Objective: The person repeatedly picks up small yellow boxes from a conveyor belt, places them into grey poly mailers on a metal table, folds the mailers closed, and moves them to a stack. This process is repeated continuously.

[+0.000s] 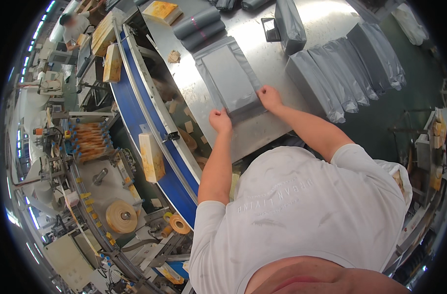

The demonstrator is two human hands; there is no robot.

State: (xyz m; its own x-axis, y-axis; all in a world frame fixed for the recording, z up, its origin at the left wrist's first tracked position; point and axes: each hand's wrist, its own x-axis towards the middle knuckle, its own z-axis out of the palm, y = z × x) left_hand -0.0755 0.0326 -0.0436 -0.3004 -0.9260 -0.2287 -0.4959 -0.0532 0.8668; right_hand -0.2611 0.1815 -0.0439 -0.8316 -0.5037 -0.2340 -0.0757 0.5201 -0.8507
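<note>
A grey plastic bag lies flat on the metal table, with a flat rectangular shape showing at its middle. My left hand is closed at the bag's near left corner, the fingers pinched on its edge. At the near right corner my right hand pinches the edge in the same way. The bag's near edge stretches between the two hands. To the right stand several filled grey bags packed side by side, their ends crumpled.
Metal table in front of me; rolled grey bags and a yellow-white package at its far side. An upright grey bag stands beside a black frame. Left runs a blue conveyor carrying packages. A person is far left.
</note>
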